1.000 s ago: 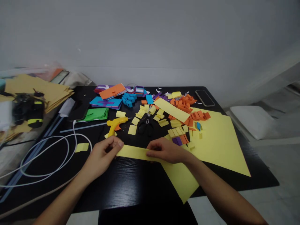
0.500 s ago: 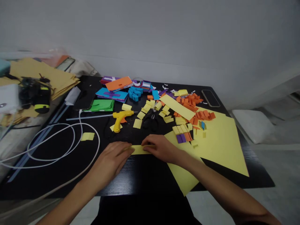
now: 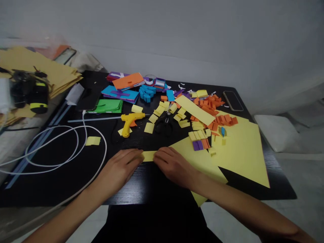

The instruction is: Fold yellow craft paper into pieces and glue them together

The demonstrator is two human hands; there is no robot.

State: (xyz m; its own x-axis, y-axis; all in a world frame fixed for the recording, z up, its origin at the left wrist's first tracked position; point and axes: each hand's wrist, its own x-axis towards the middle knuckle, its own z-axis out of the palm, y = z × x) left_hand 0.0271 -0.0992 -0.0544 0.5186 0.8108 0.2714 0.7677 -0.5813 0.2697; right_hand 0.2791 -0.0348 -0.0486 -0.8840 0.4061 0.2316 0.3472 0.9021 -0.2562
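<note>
A narrow yellow paper strip (image 3: 149, 156) lies near the front of the black table, between my hands. My left hand (image 3: 124, 167) has its fingers closed on the strip's left end. The right end sits under the bent fingers of my right hand (image 3: 174, 165). Both ends are hidden by the fingers. Just beyond my hands are black scissors (image 3: 164, 126) and a yellow glue gun (image 3: 130, 122). To the right of my right hand a yellow paper sheet (image 3: 187, 152) reaches under my forearm.
Folded yellow pieces (image 3: 162, 108), orange pieces (image 3: 210, 104) and a long yellow strip (image 3: 194, 109) lie at the back right. Stacked coloured paper (image 3: 120, 93) stands at the back left. A white cable (image 3: 105, 145) loops across the left side. A phone (image 3: 233, 101) lies far right.
My right hand has turned, and its fingers now press flatter over the strip's right end. My left hand stays on the left end. The camera view has shifted slightly.
</note>
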